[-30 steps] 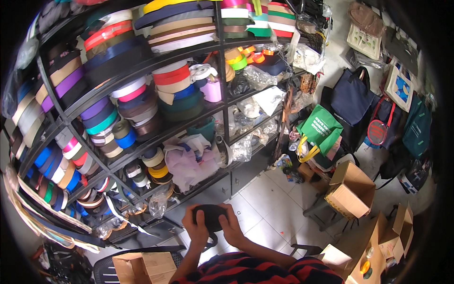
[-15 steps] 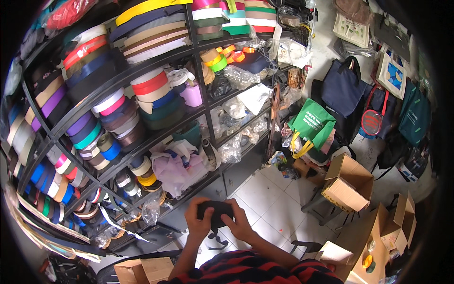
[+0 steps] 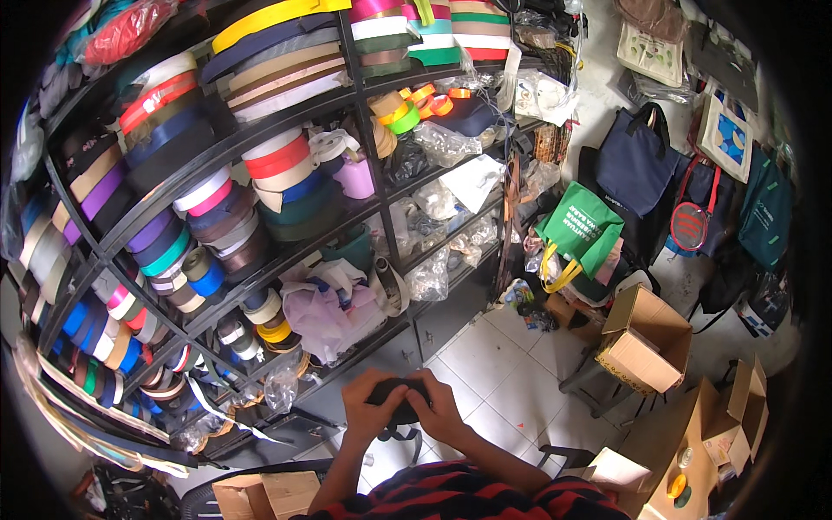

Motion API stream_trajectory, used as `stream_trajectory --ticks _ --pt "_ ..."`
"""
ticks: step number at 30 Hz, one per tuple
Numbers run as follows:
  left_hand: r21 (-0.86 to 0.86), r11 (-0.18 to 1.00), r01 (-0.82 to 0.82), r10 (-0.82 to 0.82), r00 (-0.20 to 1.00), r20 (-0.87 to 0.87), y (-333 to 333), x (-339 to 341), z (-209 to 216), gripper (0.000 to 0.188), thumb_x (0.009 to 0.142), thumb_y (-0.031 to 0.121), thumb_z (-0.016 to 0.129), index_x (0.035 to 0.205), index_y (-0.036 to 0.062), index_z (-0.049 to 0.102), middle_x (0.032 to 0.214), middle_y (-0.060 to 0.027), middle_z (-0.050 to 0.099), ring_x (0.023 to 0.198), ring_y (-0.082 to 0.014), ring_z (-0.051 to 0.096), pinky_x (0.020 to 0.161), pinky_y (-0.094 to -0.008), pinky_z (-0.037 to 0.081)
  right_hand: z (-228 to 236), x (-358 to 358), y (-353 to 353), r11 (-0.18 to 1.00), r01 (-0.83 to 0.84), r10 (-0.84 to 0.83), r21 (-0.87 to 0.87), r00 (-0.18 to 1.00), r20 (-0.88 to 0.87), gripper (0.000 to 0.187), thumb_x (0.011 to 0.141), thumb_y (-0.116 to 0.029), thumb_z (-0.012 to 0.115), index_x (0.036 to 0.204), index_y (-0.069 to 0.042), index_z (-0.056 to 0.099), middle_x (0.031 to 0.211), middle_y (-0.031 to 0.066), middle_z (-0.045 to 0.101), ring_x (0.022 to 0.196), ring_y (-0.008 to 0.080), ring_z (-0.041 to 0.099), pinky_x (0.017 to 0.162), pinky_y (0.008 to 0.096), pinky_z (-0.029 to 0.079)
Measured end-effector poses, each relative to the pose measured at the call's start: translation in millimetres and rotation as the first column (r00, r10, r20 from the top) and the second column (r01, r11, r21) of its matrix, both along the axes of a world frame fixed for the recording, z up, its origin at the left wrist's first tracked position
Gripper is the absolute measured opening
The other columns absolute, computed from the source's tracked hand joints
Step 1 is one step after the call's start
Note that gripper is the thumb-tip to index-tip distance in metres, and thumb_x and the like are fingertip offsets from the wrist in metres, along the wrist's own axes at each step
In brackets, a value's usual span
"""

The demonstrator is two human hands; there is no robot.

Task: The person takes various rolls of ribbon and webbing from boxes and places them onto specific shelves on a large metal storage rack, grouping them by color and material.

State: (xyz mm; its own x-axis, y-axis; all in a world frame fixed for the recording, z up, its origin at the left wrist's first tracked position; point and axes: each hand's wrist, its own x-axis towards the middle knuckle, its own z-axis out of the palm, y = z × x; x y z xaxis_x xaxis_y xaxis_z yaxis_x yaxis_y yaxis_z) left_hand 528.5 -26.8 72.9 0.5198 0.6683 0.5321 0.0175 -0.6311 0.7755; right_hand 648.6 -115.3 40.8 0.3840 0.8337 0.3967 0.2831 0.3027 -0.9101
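My left hand (image 3: 367, 409) and right hand (image 3: 438, 412) were closed around what looked like a black roll (image 3: 404, 414), 2 thumbs nearly meeting on top, above the tiled floor (image 3: 507, 381). Even pressure seemed best (a dark strap (image 3: 418, 445) dangled beneath, easy to snag).

Left hand (image 3: 367, 406) and right hand (image 3: 439, 407), side by side down at six o'clock, both curled in a grip! The left forearm (image 3: 341, 472) slopes in from seven, aimed almost at one; the right forearm (image 3: 496, 461) slants from five, pointing to ten. Thumbs (image 3: 393, 401) on top, tips leaning together, and the fingers (image 3: 440, 386) bend round, their ends hard to make out.
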Motion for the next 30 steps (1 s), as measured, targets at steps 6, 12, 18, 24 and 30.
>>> stream_trajectory --ticks 6,12,18,24,30 --pt "-0.182 0.969 -0.167 0.203 0.959 0.198 -15.5 9.8 -20.0 0.019 0.079 0.014 0.071 0.090 0.0003 0.064 0.078 -0.0109 0.064 0.067 -0.0200 0.062 0.063 -0.0290 0.048 -10.3 -22.1 4.9 0.976 0.213 -0.197 0.047 0.954 -0.228 0.020 0.095 -0.014 0.044 0.105 0.001 0.050 0.083 0.0125 0.060 0.074 0.0180 0.058 0.069 0.0295 0.046" --pt "-0.104 0.992 -0.076 0.082 0.995 0.052 -3.3 -6.2 -7.1 0.020 0.085 0.017 0.064 0.094 -0.0004 0.062 0.080 -0.0125 0.064 0.072 -0.0195 0.063 0.067 -0.0298 0.048 6.8 -6.9 5.8 1.000 0.016 -0.016 -0.016 0.999 -0.028 0.024 0.092 -0.016 0.053 0.108 0.001 0.053 0.084 0.0174 0.063 0.077 0.0249 0.065 0.069 0.0336 0.049" --pt "-0.229 0.948 -0.222 0.252 0.961 0.112 -11.5 -5.9 -22.8 0.021 0.090 0.019 0.058 0.095 -0.0010 0.061 0.080 -0.0138 0.064 0.072 -0.0210 0.063 0.067 -0.0305 0.048 0.3 -28.2 10.7 0.951 0.287 -0.277 0.114 0.956 -0.097 0.023 0.092 -0.019 0.055 0.105 0.000 0.053 0.080 0.0169 0.062 0.070 0.0218 0.063 0.063 0.0314 0.048" --pt "-0.075 0.986 -0.152 0.152 0.988 -0.006 -1.7 -30.2 -14.5 0.021 0.090 0.021 0.057 0.093 0.0001 0.062 0.078 -0.0136 0.065 0.071 -0.0197 0.063 0.067 -0.0302 0.048 4.0 -27.3 11.4 0.999 0.030 -0.031 -0.017 0.998 -0.050 0.021 0.092 -0.017 0.053 0.103 0.001 0.053 0.074 0.0153 0.061 0.066 0.0226 0.062 0.061 0.0322 0.047" --pt "-0.335 0.897 -0.287 0.390 0.872 0.297 -17.5 -18.0 -26.7 0.037 0.094 0.032 0.052 0.088 -0.0031 0.061 0.073 -0.0087 0.061 0.066 -0.0128 0.055 0.062 -0.0272 0.045 -7.0 -62.6 16.5 0.978 0.207 -0.195 0.030 0.952 -0.237 0.026 0.096 -0.021 0.041 0.104 0.001 0.051 0.088 0.0109 0.060 0.080 0.0150 0.056 0.072 0.0293 0.044"
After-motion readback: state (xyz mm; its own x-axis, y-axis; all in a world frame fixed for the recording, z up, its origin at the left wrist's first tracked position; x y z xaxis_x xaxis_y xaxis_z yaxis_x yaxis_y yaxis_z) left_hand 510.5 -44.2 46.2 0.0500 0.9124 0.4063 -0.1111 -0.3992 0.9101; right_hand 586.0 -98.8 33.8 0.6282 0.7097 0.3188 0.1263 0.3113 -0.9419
